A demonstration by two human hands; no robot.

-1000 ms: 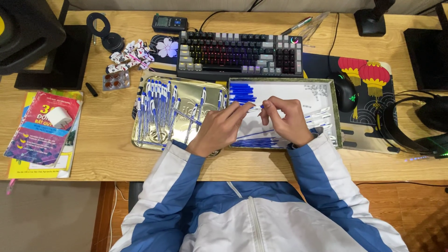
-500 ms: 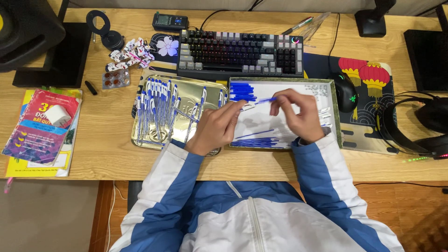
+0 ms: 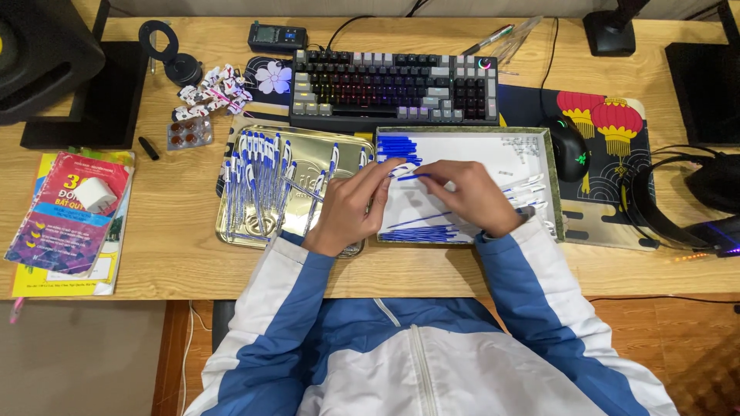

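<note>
Hands meet over the near left part of a shallow white box point(image 3: 532, 146) with a dull green rim. The left hand point(image 3: 351, 206) pinches a slim white pen barrel point(image 3: 398, 169) at its fingertips, fingers curled narrow around it. The right hand point(image 3: 472, 196) holds the end of a thin blue refill point(image 3: 414, 176) between thumb and forefinger, its tip pointing at the barrel; the two parts are touching or nearly so, I cannot tell which. More blue refills point(image 3: 420, 231) lie flat along the box's near edge, blue caps point(image 3: 398, 146) are heaped in its far left corner, and loose white barrels point(image 3: 526, 189) rest at the right. Just left of the box sits a shiny gold metal tray point(image 3: 351, 146), rectangular with rounded corners, filled with finished white-and-blue pens point(image 3: 258, 181) lying in rough rows. Both stand on a pale wooden desk point(image 3: 177, 246), in front of a dark keyboard point(image 3: 393, 86) with glowing keys.
</note>
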